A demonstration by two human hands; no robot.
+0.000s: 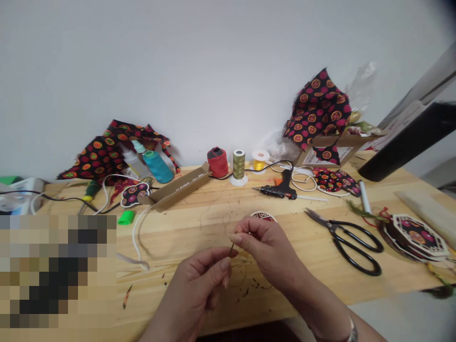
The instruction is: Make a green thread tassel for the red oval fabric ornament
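Note:
My left hand (203,278) and my right hand (261,244) meet above the near middle of the table, both closed in a pinch. Between their fingertips runs a short length of thin olive-dark thread (232,248), too fine to make out well. A faint loose strand loops beyond the fingers. Partly hidden behind my right hand lies a round patterned piece (263,216) with a pale cut-out rim. Black-handled scissors (342,240) rest to the right of that hand, blades pointing away to the left.
Along the wall stand a red spool (217,164), a green spool (238,166) and a yellow spool (259,161). A glue gun (280,187) lies before them. Left are a cardboard tray (181,190) and teal thread cone (158,167); right, stacked octagonal pieces (416,235). Scraps litter the wood.

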